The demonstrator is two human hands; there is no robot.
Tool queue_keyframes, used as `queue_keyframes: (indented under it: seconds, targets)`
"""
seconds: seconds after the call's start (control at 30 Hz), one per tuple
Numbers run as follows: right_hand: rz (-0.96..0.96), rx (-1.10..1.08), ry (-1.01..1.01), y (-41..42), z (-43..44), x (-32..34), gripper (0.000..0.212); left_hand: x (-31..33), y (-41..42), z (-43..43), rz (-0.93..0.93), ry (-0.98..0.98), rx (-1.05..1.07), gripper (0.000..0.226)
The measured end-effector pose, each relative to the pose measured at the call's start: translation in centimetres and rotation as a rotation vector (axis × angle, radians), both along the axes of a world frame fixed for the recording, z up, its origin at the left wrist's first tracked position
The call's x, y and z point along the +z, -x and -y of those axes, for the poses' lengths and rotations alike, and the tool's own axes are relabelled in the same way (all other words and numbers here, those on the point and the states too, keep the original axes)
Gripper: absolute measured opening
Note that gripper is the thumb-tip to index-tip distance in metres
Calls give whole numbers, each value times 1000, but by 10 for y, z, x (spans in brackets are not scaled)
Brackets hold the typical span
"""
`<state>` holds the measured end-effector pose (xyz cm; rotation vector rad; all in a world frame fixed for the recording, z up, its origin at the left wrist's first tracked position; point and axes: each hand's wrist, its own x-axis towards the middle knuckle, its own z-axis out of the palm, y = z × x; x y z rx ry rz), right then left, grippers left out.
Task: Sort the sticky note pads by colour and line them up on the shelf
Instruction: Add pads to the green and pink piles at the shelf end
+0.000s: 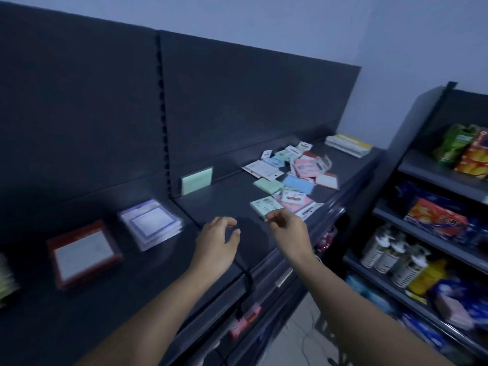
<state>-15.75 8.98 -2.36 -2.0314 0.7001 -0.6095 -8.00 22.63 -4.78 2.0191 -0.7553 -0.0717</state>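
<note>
Hovering over the shelf (224, 196), L hand (216, 239) and R hand (286, 228) are held w/ fingers loosely curled, nothing grasped. Mixed-colour pad pile (293, 170) is located at shelf R end, just beyond R hand. Green pad (196, 183) is propped upright vs. back panel (250, 101); purple-bordered pad (151, 224) and red-bordered pad (84, 253) are laid further L.

Dim bluish room, pale wall (290, 27) upper frame, dark shelf (224, 202) with tall back panel (250, 101), stocked goods rack (414, 122) right, light floor (298, 334) bottom.
</note>
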Motion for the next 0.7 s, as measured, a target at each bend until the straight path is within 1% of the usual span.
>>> queue_keyframes:
  seconds: [0.13, 0.27, 0.4, 0.5, 0.6, 0.7]
  targets:
    - [14, -32, 10, 13, 70, 0, 15, -2, 8, 73, -19, -61, -5, 24]
    - [9, -3, 28, 15, 129, -2, 13, -3, 9, 135, -23, -108, 25, 25]
    - [12, 59, 38, 9, 175, -6, 13, -6, 0, 175, -57, -125, 122, 25]
    - [-9, 70, 31, -4, 201, -13, 13, -10, -10, 189, -100, -124, 168, 26]
    - [-94, 82, 63, -20, 214, -25, 25, -16, -24, 193, -114, -128, 181, 24]
    - [-211, 100, 205, -39, 225, -35, 44, -18, -49, 203, -123, -153, 178, 22]
